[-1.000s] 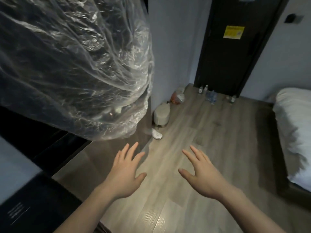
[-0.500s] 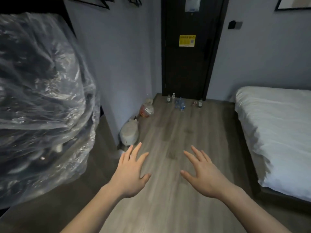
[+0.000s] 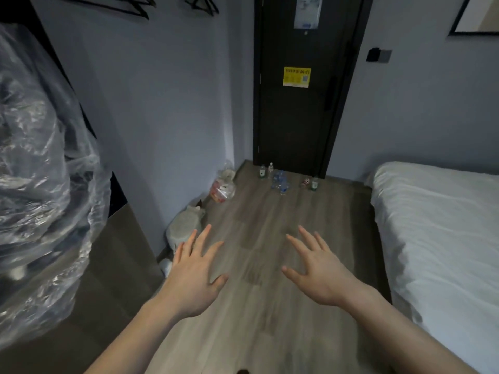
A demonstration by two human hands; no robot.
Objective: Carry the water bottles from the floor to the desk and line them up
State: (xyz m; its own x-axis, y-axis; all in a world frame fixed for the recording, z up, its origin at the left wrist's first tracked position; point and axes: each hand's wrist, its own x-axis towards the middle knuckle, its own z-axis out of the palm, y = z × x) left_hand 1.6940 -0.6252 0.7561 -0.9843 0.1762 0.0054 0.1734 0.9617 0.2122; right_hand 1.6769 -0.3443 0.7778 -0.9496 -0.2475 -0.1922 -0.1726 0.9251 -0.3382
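Several small water bottles stand on the wooden floor in front of the dark door at the far end of the room: two upright bottles [image 3: 266, 170] on the left, a cluster of blue-tinted bottles [image 3: 280, 180] in the middle, and one more bottle [image 3: 314, 183] to the right. My left hand [image 3: 194, 273] and my right hand [image 3: 318, 271] are stretched out in front of me, palms down, fingers spread, holding nothing, far from the bottles. No desk is in view.
A white bed [image 3: 437, 233] fills the right side. Clothes under clear plastic [image 3: 40, 184] hang at the left. A pale round bin [image 3: 185, 229] and a plastic bag with rubbish [image 3: 222, 188] sit along the left wall. Wooden floor [image 3: 259, 238] runs between them to the door [image 3: 299, 103].
My view has turned right and lifted toward the door; the plastic-covered clothes slid to the left edge and the bed came into full view. Both hands stay open and empty.
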